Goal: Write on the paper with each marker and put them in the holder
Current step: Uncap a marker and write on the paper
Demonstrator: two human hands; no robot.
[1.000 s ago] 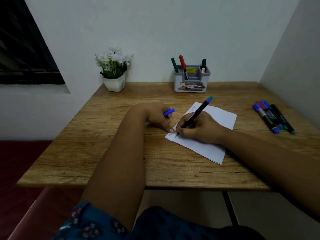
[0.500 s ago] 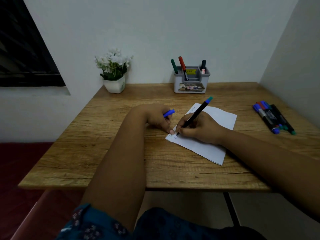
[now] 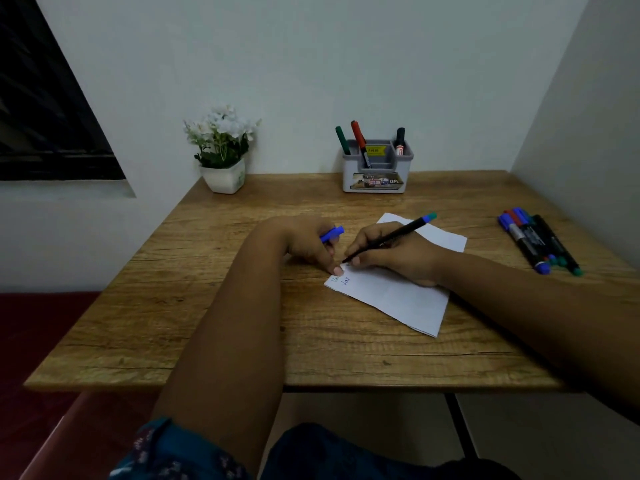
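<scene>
While gripped by hands (image 3: pixel 388 252), slim black marker (image 3: pixel 391 239), teal-ended, tip on paper (image 3: pixel 398 296).

The right hand (image 3: pixel 391 252) covers the middle of the paper (image 3: pixel 391 296) and the marker's (image 3: pixel 398 233) tip, so whether the tip touches the sheet cannot be told; the writing near the paper's left corner is too small to read. The left hand (image 3: pixel 308 244) hides most of a blue cap (image 3: pixel 332 233). At the desk's (image 3: pixel 207 323) back edge the holder (image 3: pixel 375 174) conceals its three markers' lower ends, its label is illegible, and both forearms are cut off by the picture's edges.
</scene>
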